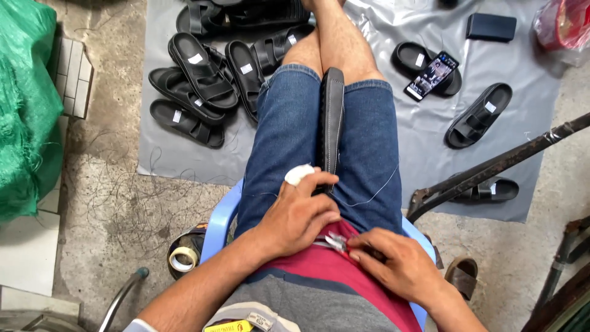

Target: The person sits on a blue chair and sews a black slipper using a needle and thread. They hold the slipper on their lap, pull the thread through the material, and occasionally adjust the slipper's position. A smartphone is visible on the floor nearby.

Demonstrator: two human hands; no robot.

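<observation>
- Head view: left hand, one finger bandaged white, closes on the near end of a black sandal clamped on edge between the denim-clad thighs.
- Right hand rests at the lap, fingers pinching a small pale object I cannot identify.
- More black sandals lie piled on the grey sheet; a phone rests on one.

Just beyond the fingers of the left hand stands a black sandal, clamped between dark blue denim shorts. One finger wears a white wrap. Under the fingers of the right hand lies a red and grey shirt. Farther out from the fingers, a heap of black sandals rests on a pale grey sheet. Well left of the fingers sits a green sack.
</observation>
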